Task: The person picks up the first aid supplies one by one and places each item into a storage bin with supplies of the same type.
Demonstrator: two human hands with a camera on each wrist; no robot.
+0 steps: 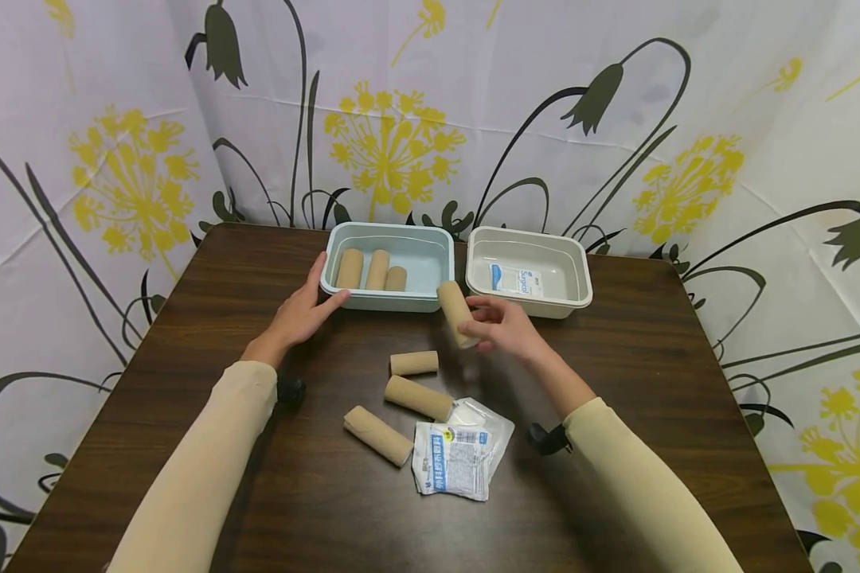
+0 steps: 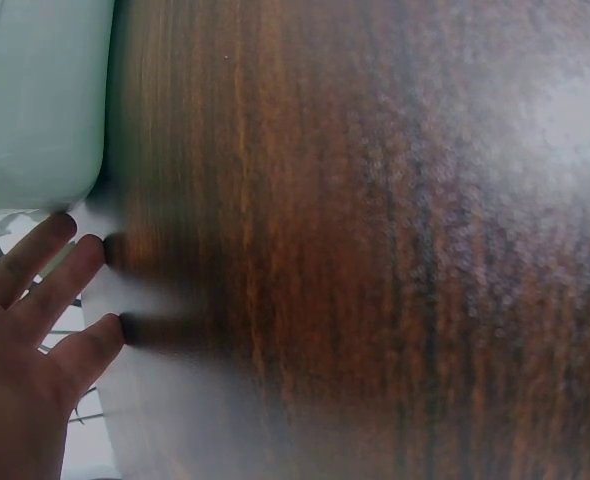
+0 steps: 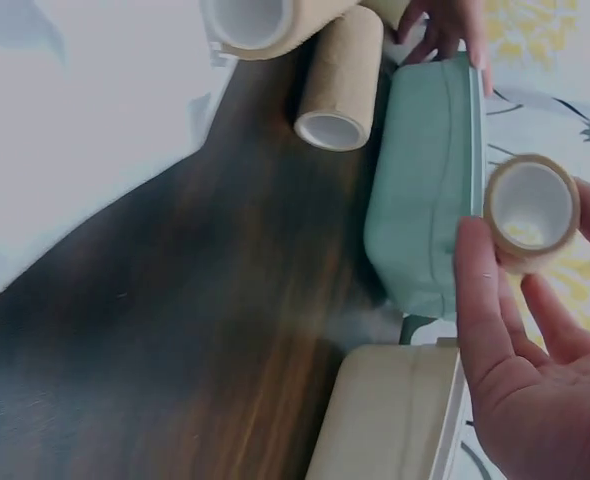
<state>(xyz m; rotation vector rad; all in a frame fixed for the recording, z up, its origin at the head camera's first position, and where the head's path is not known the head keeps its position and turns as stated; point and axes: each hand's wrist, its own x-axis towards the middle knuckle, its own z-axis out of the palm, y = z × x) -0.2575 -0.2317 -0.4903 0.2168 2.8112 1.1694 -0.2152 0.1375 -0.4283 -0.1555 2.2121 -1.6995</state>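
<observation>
Cardboard tube sits pinched in the right hand; the outstretched left hand touches the blue bin at one end.

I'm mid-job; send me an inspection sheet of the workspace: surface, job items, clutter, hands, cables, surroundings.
Surface: dark wood-grain tabletop; glare in the left wrist view.
Job items: blue tub holding three cardboard tubes; beige tub holding a packet; three loose tubes and overlapping packets on the tabletop.
Clutter: nothing seen beyond the job items.
Left hand: touching the blue tub's left end, thumb at its front corner.
Right hand: holding another tube between thumb and fingers, raised off the tabletop.
Cables: nothing seen.
Surroundings: flower-patterned curtain behind the tabletop.
</observation>
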